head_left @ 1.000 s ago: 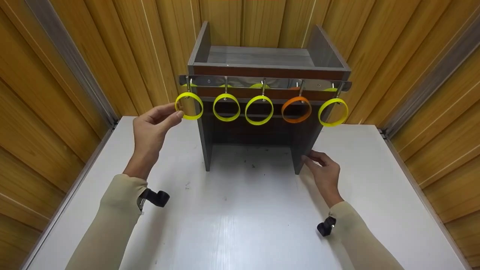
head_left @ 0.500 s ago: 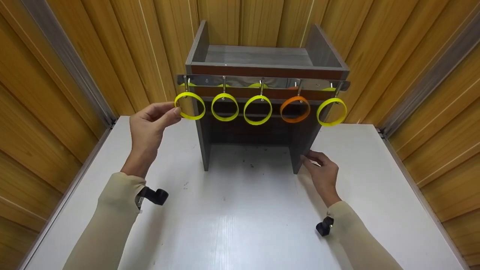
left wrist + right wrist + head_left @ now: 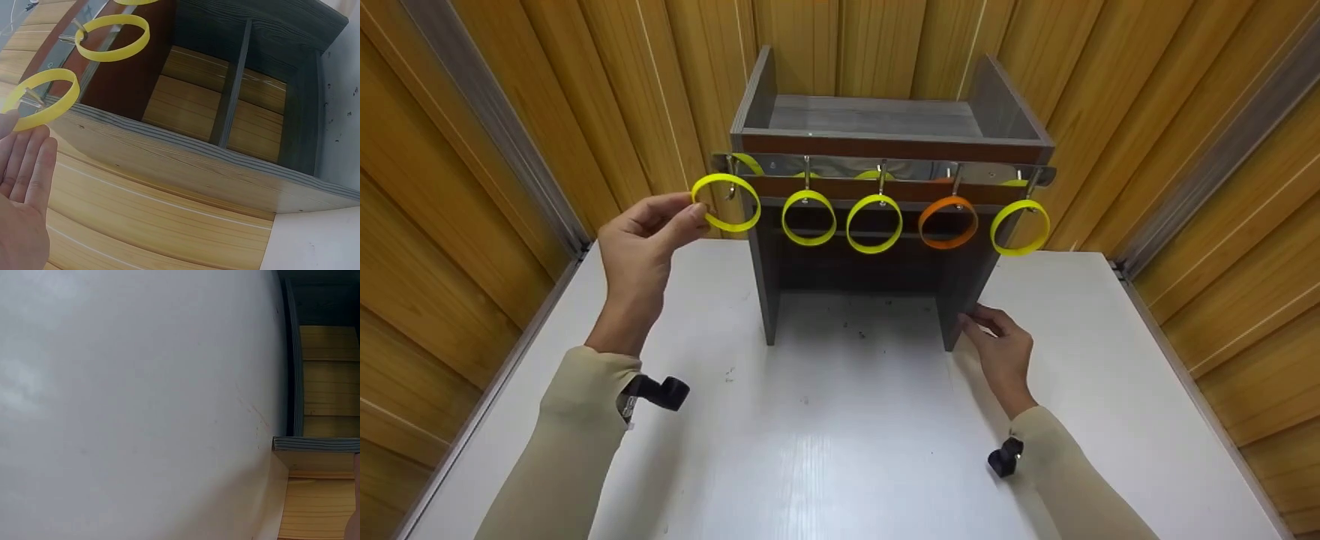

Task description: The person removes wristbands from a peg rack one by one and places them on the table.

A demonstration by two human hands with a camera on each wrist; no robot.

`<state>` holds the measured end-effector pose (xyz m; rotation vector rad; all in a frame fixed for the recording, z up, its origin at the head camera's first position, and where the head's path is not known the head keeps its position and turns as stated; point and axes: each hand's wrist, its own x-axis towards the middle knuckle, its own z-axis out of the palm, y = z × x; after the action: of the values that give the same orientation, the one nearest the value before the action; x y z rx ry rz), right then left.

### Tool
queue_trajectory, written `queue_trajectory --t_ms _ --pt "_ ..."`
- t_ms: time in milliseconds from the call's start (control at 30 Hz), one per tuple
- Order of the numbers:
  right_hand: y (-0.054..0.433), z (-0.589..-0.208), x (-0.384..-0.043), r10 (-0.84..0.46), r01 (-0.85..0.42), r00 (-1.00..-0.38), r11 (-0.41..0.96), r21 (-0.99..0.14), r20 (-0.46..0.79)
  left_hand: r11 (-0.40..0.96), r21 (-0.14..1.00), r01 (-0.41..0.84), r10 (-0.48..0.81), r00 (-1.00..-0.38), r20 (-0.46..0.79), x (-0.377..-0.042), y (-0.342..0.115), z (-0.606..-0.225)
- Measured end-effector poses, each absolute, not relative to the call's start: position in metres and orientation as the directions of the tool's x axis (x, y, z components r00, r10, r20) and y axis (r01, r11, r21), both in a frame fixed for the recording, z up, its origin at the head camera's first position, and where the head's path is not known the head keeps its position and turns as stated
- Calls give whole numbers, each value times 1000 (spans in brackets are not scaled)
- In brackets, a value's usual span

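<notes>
My left hand (image 3: 634, 255) pinches the left edge of a thin yellow ring (image 3: 735, 227) between thumb and fingers at the leftmost hook (image 3: 730, 187). The hook's tip shows inside the ring in the head view. In the left wrist view this ring (image 3: 63, 111) tilts around the hook, with the hand's fingers below it. The hooks stand out from a metal rail (image 3: 847, 166) across a grey wooden shelf unit (image 3: 763, 289). Low on the right, my right hand (image 3: 1006, 356) holds the front edge of the unit's side panel, thumb at the edge; the other fingers are partly hidden.
Other yellow rings (image 3: 809, 242) and one orange ring (image 3: 949, 246) hang from the remaining hooks, in a row to the right. The unit stands on a white table (image 3: 825, 450). Wood-patterned walls (image 3: 877, 52) enclose the back and both sides.
The left hand has moved left and slightly up, pulling the leftmost yellow ring up and outward along its hook. The right hand keeps its place on the side panel.
</notes>
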<state>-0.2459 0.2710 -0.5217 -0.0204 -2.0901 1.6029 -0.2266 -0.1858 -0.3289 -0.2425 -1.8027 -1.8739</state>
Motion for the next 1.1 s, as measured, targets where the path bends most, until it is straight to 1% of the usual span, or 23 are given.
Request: queue_trajectory --t_ms 100,300,533,733,933,1100 --pt "271 -521 -247 304 -298 -872 289 -910 383 -7 873 487 -250 -846 470 -224 -190 -327" --pt "272 -521 -247 294 -291 -877 302 -908 380 -80 880 468 -272 -860 432 -217 -201 -327" --pt "274 -520 -248 306 -251 -890 286 -925 337 -132 898 419 -291 -883 369 -214 -210 -337" --pt "275 -519 -247 307 -261 -888 280 -924 344 -172 909 379 -295 -901 319 -215 -210 -343" --pt "275 -518 -245 309 -255 -888 283 -925 340 -182 889 420 -292 -887 359 -219 -204 -335" --pt "274 -518 -245 307 -260 -889 273 -926 340 -231 859 457 -288 -875 388 -224 -199 -328"
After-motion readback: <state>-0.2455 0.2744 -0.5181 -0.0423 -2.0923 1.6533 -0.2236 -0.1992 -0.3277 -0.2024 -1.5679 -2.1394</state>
